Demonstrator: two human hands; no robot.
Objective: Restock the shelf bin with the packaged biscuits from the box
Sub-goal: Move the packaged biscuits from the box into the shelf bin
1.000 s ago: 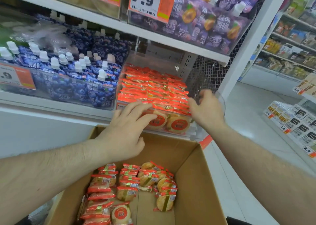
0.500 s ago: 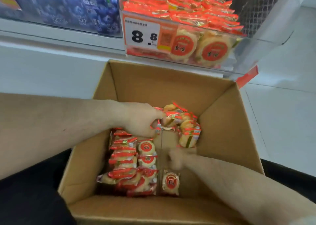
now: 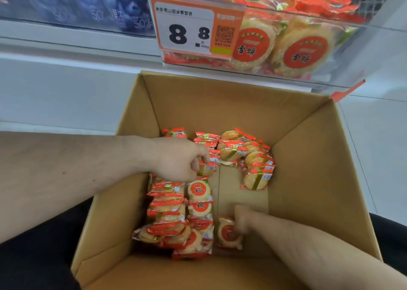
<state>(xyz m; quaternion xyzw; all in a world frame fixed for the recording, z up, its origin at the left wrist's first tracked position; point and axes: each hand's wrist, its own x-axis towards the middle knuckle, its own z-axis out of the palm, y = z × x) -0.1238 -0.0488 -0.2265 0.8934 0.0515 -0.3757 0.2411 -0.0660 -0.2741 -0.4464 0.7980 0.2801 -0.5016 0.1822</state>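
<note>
Open cardboard box (image 3: 220, 104) below the shelf, flaps up, both arms reaching down inside.

Left hand (image 3: 178, 159) deep in the box near its left wall, fingers curled, thumb and fingers pinching a packet (image 3: 207, 168) at the near end of the middle row. Right hand (image 3: 242, 220) low at the box floor, blurred, fingers bent onto a lone packet (image 3: 228, 232) lying face up near the front; whether truly gripping or only touching, cannot tell.

Biscuits (image 3: 199, 190) in red-and-clear wrappers spread over the box bottom: a crowded column along the left side running toward the front, mostly on edge, two lying flat with round red labels up; a short row (image 3: 207, 138) at the back; a curved string of packets (image 3: 256, 168) on the right, standing on edge. Bare cardboard floor (image 3: 242, 192) between the left column and the right string.

Above the box, clear shelf bin (image 3: 343, 54) heaped with the same biscuits, two pressed face-out against its front wall, red labels showing. Price tag (image 3: 187, 29) reading 8.8 fixed on the bin's left front, orange panel with a QR code beside the digits. Left of the bin, blue pouches (image 3: 88, 3) behind another clear front. White shelf edge (image 3: 77, 40) beneath both. Pale floor (image 3: 378, 135) to the right of the box.
</note>
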